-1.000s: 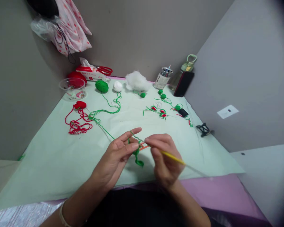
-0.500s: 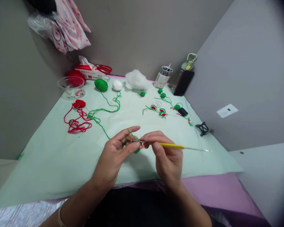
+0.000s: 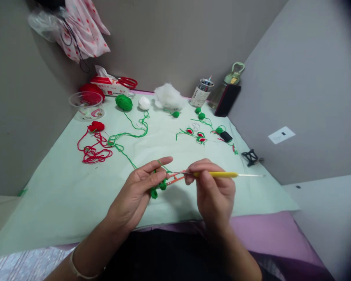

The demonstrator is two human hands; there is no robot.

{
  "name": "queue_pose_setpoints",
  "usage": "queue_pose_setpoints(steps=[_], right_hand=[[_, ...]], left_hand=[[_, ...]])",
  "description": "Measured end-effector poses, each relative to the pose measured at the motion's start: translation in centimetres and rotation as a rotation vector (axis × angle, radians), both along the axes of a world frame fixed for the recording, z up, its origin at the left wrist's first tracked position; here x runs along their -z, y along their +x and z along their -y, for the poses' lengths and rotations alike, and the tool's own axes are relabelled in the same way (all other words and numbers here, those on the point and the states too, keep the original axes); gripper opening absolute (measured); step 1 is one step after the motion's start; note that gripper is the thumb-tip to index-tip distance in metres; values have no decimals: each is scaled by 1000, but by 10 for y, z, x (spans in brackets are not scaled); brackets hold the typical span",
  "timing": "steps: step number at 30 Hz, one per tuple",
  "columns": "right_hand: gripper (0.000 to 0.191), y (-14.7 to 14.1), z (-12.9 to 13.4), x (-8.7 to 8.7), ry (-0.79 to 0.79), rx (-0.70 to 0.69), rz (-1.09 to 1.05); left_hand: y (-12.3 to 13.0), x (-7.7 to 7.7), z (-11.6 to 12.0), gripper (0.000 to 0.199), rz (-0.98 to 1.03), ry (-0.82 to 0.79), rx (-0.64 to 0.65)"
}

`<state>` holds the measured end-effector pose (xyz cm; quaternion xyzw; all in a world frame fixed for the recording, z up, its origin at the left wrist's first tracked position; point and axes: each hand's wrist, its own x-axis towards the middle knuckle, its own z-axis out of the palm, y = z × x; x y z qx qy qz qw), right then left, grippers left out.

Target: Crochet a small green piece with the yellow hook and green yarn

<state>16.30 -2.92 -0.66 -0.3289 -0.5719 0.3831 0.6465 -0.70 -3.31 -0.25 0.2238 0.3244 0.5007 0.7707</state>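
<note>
Near the front middle of the table, my left hand (image 3: 136,191) pinches a small green crochet piece (image 3: 154,193) and an orange-red frame-like item (image 3: 175,179). Green yarn (image 3: 129,158) passes over its raised index finger and runs back across the cloth. My right hand (image 3: 215,191) grips a crochet hook by its yellow handle (image 3: 219,174). The hook's left metal tip meets the yarn by my left fingers; its other metal end points right. Exactly how the yarn sits on the tip is too small to tell.
Behind the hands lie tangled red yarn (image 3: 97,154), a green yarn ball (image 3: 123,102), a white ball (image 3: 144,103) and white stuffing (image 3: 169,96). Small green and red pieces (image 3: 200,136) are at the right, near a can (image 3: 201,93), a phone (image 3: 228,100) and a black stand (image 3: 252,157).
My right hand and the hook have moved right, away from my left hand. My left hand has turned and shifted slightly left, showing more of the green piece and the orange-red item.
</note>
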Motion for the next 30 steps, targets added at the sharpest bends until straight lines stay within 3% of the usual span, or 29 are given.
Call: queue_pose_setpoints(steps=[4, 10, 14, 17, 19, 21, 23, 27, 30], right_hand=[[20, -2, -3, 0, -67, -61, -123], [18, -9, -2, 4, 8, -87, 54], [21, -10, 3, 4, 56, -14, 194], [30, -12, 8, 7, 229, 132, 465], [35, -12, 9, 10, 333, 216, 567], [32, -10, 8, 10, 301, 213, 514], [25, -5, 4, 8, 162, 157, 345], [18, -1, -3, 4, -42, -4, 25], [16, -6, -4, 5, -62, -92, 25]], left_hand=[[5, -3, 3, 34, -126, 97, -75], [10, 1, 5, 36, -218, 166, -42], [13, 4, 4, 35, -212, 157, -106], [18, 5, 5, 41, -141, 110, -147], [18, 6, 4, 43, -41, 49, -93], [14, 5, 3, 41, 39, -13, -26], [8, 5, 0, 41, 35, -47, -16], [2, 2, -2, 37, -101, 33, -107], [6, 1, 0, 41, -139, 103, -115]])
